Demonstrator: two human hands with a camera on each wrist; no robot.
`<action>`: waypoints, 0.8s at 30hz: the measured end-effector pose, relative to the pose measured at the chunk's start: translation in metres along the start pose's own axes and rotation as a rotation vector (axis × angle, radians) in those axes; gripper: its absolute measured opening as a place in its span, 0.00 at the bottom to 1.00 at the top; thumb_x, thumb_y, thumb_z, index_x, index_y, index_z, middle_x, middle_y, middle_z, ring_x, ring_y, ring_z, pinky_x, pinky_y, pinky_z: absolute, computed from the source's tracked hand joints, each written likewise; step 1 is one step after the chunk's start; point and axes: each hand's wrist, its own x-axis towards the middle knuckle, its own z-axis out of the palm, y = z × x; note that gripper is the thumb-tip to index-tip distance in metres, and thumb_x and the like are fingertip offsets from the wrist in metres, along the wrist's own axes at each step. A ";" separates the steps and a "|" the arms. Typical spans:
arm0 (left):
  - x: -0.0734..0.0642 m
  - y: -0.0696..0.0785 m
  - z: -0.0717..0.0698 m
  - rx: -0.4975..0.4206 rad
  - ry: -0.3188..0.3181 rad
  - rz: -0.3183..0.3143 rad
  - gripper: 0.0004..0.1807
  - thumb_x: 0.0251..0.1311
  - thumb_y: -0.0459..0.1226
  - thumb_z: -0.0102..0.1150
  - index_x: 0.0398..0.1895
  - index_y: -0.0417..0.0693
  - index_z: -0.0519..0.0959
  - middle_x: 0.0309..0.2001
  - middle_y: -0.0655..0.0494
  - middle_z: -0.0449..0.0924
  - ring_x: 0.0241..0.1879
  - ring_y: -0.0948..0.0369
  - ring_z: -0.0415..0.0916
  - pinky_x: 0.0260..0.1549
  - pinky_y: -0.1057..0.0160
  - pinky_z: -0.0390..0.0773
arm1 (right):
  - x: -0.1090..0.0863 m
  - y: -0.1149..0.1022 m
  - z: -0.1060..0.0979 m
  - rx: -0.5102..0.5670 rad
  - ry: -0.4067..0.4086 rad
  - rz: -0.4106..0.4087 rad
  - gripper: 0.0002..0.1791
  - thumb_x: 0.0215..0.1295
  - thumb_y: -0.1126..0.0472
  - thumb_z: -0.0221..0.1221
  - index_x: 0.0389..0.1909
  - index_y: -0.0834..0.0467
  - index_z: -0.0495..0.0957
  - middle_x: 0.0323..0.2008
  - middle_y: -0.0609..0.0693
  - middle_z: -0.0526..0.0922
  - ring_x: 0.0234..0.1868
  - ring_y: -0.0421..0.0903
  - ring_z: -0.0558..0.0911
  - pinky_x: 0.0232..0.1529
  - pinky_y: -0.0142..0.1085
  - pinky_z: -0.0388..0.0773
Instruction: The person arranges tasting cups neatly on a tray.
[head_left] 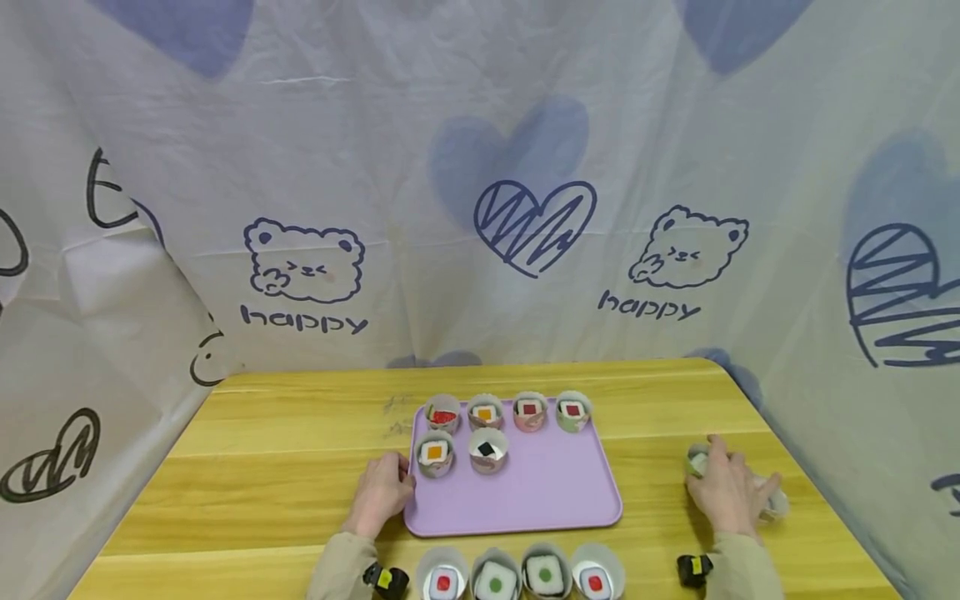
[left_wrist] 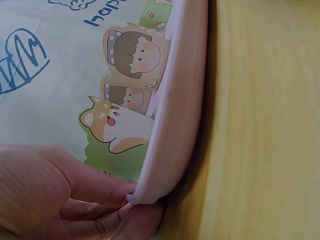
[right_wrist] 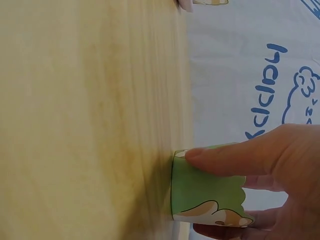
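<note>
At the left end of the purple tray (head_left: pixel 540 492), my left hand (head_left: pixel 381 492) pinches the rim between thumb and fingers, as the left wrist view shows. Several paper cups with sushi-like pieces stand on the tray, among them a cup with a dark centre (head_left: pixel 488 452) and one with an orange centre (head_left: pixel 434 453). Over at the table's right side, my right hand (head_left: pixel 726 492) grips a green paper cup with a cartoon dog (right_wrist: pixel 205 190), thumb on one side and fingers on the other. Another pale cup (head_left: pixel 776 505) is partly hidden beside that hand.
A row of cups with sushi-like pieces stands along the near edge, including a cup with a red centre (head_left: pixel 443 577) and one with a green centre (head_left: pixel 546 573). Behind the wooden table (head_left: pixel 285 458) hangs a printed curtain (head_left: pixel 420 275).
</note>
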 end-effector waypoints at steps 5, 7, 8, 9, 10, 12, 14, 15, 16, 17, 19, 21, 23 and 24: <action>0.000 -0.001 0.001 -0.008 -0.005 -0.011 0.04 0.59 0.28 0.60 0.35 0.35 0.79 0.29 0.47 0.78 0.29 0.56 0.73 0.27 0.62 0.72 | 0.001 0.001 0.002 -0.009 0.008 0.015 0.41 0.60 0.60 0.67 0.69 0.70 0.59 0.57 0.80 0.71 0.57 0.78 0.71 0.67 0.77 0.29; 0.000 -0.001 0.001 -0.010 -0.005 -0.011 0.04 0.59 0.28 0.60 0.35 0.35 0.79 0.29 0.47 0.78 0.29 0.56 0.73 0.28 0.62 0.73 | 0.002 0.001 0.003 -0.011 0.012 0.017 0.41 0.59 0.59 0.68 0.69 0.70 0.60 0.58 0.79 0.70 0.58 0.78 0.71 0.67 0.77 0.27; 0.000 0.000 0.001 -0.010 -0.004 -0.009 0.04 0.58 0.28 0.60 0.35 0.35 0.79 0.29 0.47 0.78 0.29 0.56 0.73 0.28 0.62 0.73 | 0.002 0.001 0.004 -0.016 0.012 0.018 0.41 0.59 0.58 0.68 0.69 0.70 0.61 0.59 0.78 0.70 0.58 0.78 0.71 0.67 0.77 0.26; 0.000 0.000 0.001 -0.008 -0.003 -0.004 0.04 0.58 0.28 0.60 0.35 0.34 0.79 0.30 0.47 0.78 0.29 0.56 0.73 0.28 0.62 0.73 | 0.002 0.001 0.004 -0.021 0.013 0.018 0.41 0.59 0.58 0.68 0.69 0.69 0.61 0.59 0.78 0.70 0.58 0.77 0.71 0.67 0.77 0.25; 0.000 0.000 0.001 -0.005 -0.001 0.002 0.04 0.58 0.28 0.60 0.35 0.34 0.79 0.30 0.47 0.78 0.30 0.56 0.73 0.28 0.61 0.73 | 0.002 0.001 0.005 -0.027 0.015 0.018 0.42 0.59 0.58 0.69 0.69 0.69 0.61 0.59 0.77 0.70 0.58 0.78 0.71 0.66 0.77 0.25; 0.000 0.000 0.001 -0.007 0.000 -0.002 0.04 0.58 0.28 0.60 0.35 0.35 0.79 0.30 0.47 0.78 0.30 0.56 0.73 0.29 0.61 0.73 | 0.002 0.001 0.006 -0.036 0.018 0.019 0.42 0.58 0.58 0.69 0.69 0.69 0.62 0.60 0.77 0.70 0.58 0.78 0.72 0.66 0.77 0.24; 0.000 0.000 0.000 -0.007 -0.001 -0.006 0.04 0.58 0.28 0.60 0.35 0.35 0.79 0.30 0.47 0.78 0.30 0.56 0.73 0.29 0.61 0.73 | 0.002 0.000 0.006 -0.042 0.025 0.017 0.42 0.58 0.57 0.69 0.69 0.69 0.63 0.59 0.76 0.71 0.57 0.78 0.72 0.66 0.77 0.24; 0.000 0.001 0.000 -0.007 -0.001 -0.008 0.04 0.58 0.28 0.60 0.36 0.35 0.79 0.30 0.47 0.78 0.30 0.56 0.73 0.29 0.61 0.73 | 0.002 0.000 0.007 -0.042 0.033 0.014 0.41 0.58 0.58 0.70 0.68 0.69 0.63 0.58 0.76 0.71 0.57 0.78 0.73 0.66 0.77 0.23; 0.000 0.001 0.000 -0.009 -0.001 -0.009 0.04 0.58 0.28 0.60 0.36 0.35 0.79 0.30 0.47 0.78 0.30 0.56 0.73 0.29 0.61 0.73 | 0.002 0.000 0.007 -0.040 0.040 0.010 0.41 0.57 0.58 0.70 0.68 0.69 0.63 0.58 0.76 0.72 0.57 0.77 0.73 0.66 0.77 0.23; 0.000 0.001 -0.001 -0.009 -0.001 -0.010 0.04 0.58 0.28 0.60 0.36 0.35 0.79 0.30 0.47 0.78 0.30 0.55 0.73 0.29 0.61 0.73 | 0.002 0.000 0.007 -0.038 0.049 0.006 0.41 0.57 0.58 0.70 0.68 0.69 0.64 0.57 0.76 0.72 0.56 0.77 0.74 0.66 0.77 0.23; 0.000 0.001 0.000 -0.007 0.000 -0.008 0.04 0.58 0.28 0.60 0.36 0.35 0.79 0.30 0.47 0.78 0.30 0.55 0.73 0.29 0.61 0.73 | 0.002 0.000 0.008 -0.031 0.069 -0.007 0.40 0.56 0.59 0.70 0.67 0.68 0.65 0.55 0.76 0.73 0.55 0.77 0.75 0.67 0.77 0.23; 0.000 0.001 0.000 -0.009 0.002 -0.009 0.04 0.58 0.28 0.60 0.35 0.35 0.79 0.30 0.47 0.78 0.30 0.55 0.73 0.29 0.61 0.73 | 0.001 -0.001 0.009 -0.024 0.086 -0.019 0.39 0.55 0.60 0.70 0.66 0.68 0.66 0.54 0.75 0.74 0.53 0.76 0.76 0.67 0.76 0.23; 0.000 0.001 0.000 -0.010 0.000 -0.017 0.04 0.58 0.28 0.60 0.35 0.35 0.79 0.30 0.47 0.78 0.30 0.55 0.73 0.29 0.61 0.73 | 0.001 -0.002 0.010 -0.018 0.099 -0.028 0.39 0.54 0.61 0.71 0.66 0.67 0.67 0.53 0.75 0.74 0.52 0.76 0.77 0.68 0.76 0.23; 0.000 0.001 0.000 -0.012 -0.001 -0.019 0.04 0.58 0.28 0.60 0.35 0.35 0.79 0.30 0.47 0.78 0.30 0.55 0.73 0.28 0.61 0.73 | 0.001 -0.002 0.010 -0.016 0.104 -0.033 0.39 0.54 0.62 0.71 0.66 0.67 0.67 0.53 0.75 0.74 0.51 0.76 0.77 0.68 0.75 0.23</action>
